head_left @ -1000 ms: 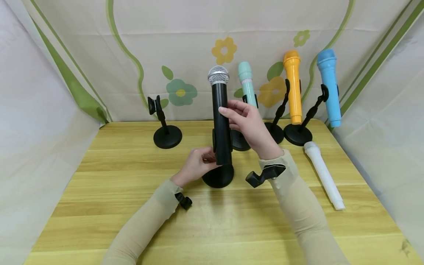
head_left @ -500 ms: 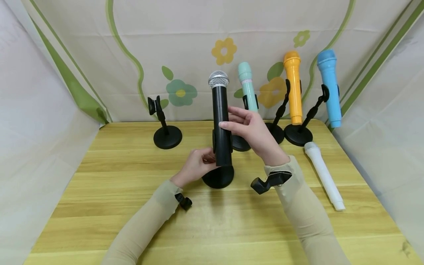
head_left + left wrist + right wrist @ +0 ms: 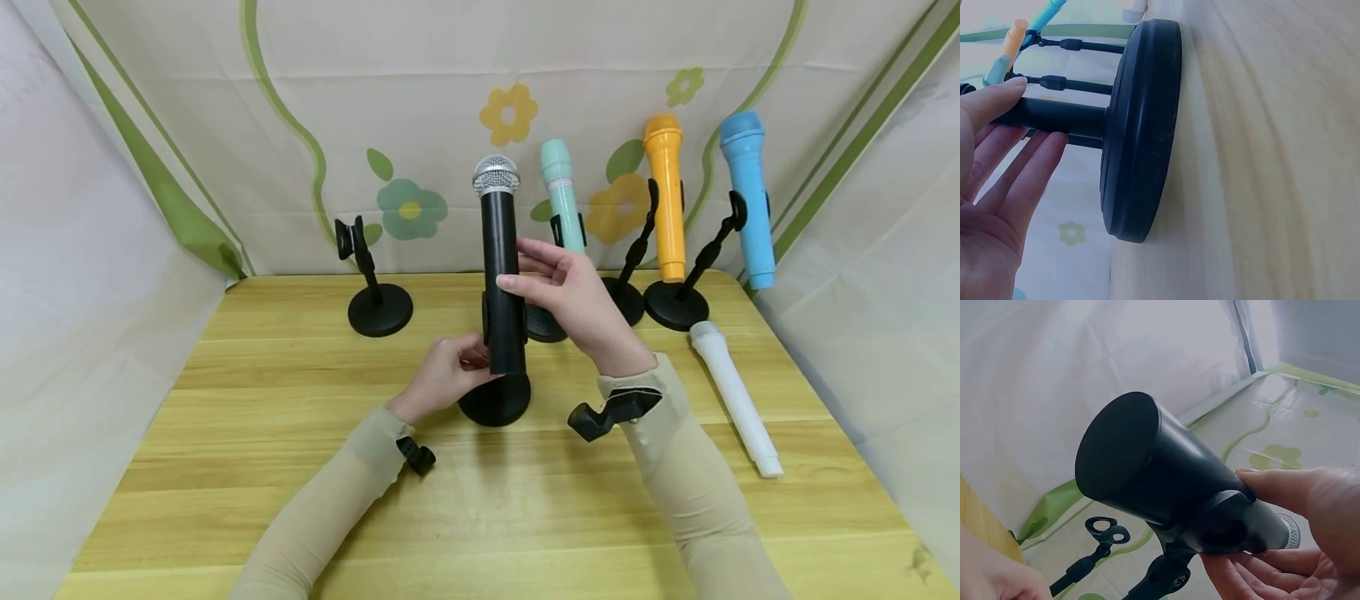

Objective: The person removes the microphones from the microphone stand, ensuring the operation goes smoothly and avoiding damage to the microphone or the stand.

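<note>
A black microphone [image 3: 498,225] with a silver mesh head sits in the clip [image 3: 1222,522] of a black desk stand [image 3: 495,407], tilted with its head up and away. My left hand [image 3: 442,375] holds the stand's post, thumb on one side and fingers on the other, just above the round base [image 3: 1144,137]. With thumb and fingers, my right hand [image 3: 576,304] grips the microphone's body from the right, just above the clip. In the right wrist view the microphone's flat bottom end [image 3: 1119,447] faces the camera.
Behind stand a mint microphone [image 3: 561,196], an orange microphone [image 3: 663,200] and a blue microphone [image 3: 747,200], each in a black stand. A white microphone [image 3: 735,400] lies on the wooden table [image 3: 247,467] at right. A stand with a bare clip [image 3: 379,308] is back left.
My right hand has slid down the black microphone toward the clip. The microphone sits slightly lower than a second ago. My left hand stays on the stand.
</note>
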Motion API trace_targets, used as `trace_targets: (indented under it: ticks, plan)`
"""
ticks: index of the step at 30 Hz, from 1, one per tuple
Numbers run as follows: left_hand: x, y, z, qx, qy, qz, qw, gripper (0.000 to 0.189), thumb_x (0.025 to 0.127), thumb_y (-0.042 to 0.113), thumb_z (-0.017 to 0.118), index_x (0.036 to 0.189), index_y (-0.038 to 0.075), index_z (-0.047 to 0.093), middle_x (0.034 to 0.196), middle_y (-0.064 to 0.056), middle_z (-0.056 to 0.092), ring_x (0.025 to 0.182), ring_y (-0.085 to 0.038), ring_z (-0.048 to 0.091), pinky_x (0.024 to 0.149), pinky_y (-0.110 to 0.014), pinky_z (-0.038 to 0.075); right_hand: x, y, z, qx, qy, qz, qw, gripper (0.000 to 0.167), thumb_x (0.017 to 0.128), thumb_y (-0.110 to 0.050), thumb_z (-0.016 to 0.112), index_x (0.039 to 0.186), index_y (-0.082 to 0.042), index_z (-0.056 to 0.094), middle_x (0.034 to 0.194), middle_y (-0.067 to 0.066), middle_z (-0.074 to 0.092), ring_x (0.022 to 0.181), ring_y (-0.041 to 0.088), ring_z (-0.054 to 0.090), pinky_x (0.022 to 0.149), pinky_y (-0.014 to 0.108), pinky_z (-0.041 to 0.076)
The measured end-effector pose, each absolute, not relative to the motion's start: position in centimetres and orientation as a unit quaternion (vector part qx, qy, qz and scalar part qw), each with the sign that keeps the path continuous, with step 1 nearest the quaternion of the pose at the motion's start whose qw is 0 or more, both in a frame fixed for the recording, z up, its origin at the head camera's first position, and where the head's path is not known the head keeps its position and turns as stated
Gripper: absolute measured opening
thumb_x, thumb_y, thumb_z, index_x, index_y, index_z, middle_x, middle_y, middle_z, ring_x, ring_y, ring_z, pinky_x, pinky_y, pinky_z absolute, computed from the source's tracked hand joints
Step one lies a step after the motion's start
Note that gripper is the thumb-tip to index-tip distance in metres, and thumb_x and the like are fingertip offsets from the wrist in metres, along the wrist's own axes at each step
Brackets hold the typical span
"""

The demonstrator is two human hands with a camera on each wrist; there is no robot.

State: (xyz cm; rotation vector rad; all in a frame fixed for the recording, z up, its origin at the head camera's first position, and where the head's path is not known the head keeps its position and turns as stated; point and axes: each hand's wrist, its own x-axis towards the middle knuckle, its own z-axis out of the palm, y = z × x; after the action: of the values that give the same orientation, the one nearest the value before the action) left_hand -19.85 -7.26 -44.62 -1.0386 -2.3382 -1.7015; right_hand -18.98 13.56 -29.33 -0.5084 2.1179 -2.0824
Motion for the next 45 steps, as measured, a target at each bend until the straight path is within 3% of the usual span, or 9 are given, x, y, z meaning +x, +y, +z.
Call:
trace_targets:
  ticks: [11, 19, 30, 45]
  plan:
    - [-19.6, -7.2, -44.3, -0.321, -0.768, -0.554, 0.027, 0.019, 0.088, 0.006, 0.082, 0.104, 0.009, 0.073, 0.091, -0.001, 0.075, 0.083, -0.014, 0.073, 0.073, -0.031, 0.061, -19.1, 13.5, -29.3, -0.177, 0.699, -0.691, 0.046, 0.062, 0.095, -0.011, 0.073, 0.150, -0.003, 0.048, 0.130, 0.017, 0.062, 0.107, 0.030, 0.067, 0.088, 0.035, 0.056]
    - [-19.5, -7.2, -44.2, -0.325, -0.775, -0.541, 0.030, 0.024, 0.089, 0.009, 0.081, 0.111, 0.010, 0.073, 0.093, 0.004, 0.075, 0.081, -0.009, 0.072, 0.074, -0.029, 0.061, -19.4, 13.4, -29.2, -0.172, 0.690, -0.702, 0.041, 0.063, 0.094, -0.013, 0.075, 0.150, -0.004, 0.048, 0.131, 0.018, 0.061, 0.111, 0.029, 0.066, 0.089, 0.034, 0.055]
    - [-19.7, -7.2, -44.5, -0.329, -0.775, -0.538, 0.039, 0.021, 0.089, 0.013, 0.082, 0.109, 0.012, 0.073, 0.094, 0.005, 0.074, 0.083, -0.009, 0.072, 0.075, -0.029, 0.061, -20.0, 13.2, -28.9, -0.166, 0.680, -0.713, 0.030, 0.059, 0.092, -0.014, 0.077, 0.147, -0.007, 0.055, 0.127, 0.017, 0.064, 0.109, 0.027, 0.066, 0.083, 0.031, 0.054]
    - [-19.6, -7.2, -44.3, -0.326, -0.781, -0.531, 0.033, 0.028, 0.089, 0.013, 0.082, 0.116, 0.011, 0.072, 0.097, 0.003, 0.075, 0.085, -0.008, 0.072, 0.077, -0.028, 0.060, -20.4, 13.0, -28.4, -0.153, 0.668, -0.728, 0.025, 0.059, 0.091, -0.011, 0.078, 0.145, -0.007, 0.056, 0.128, 0.017, 0.064, 0.111, 0.027, 0.066, 0.090, 0.034, 0.055]
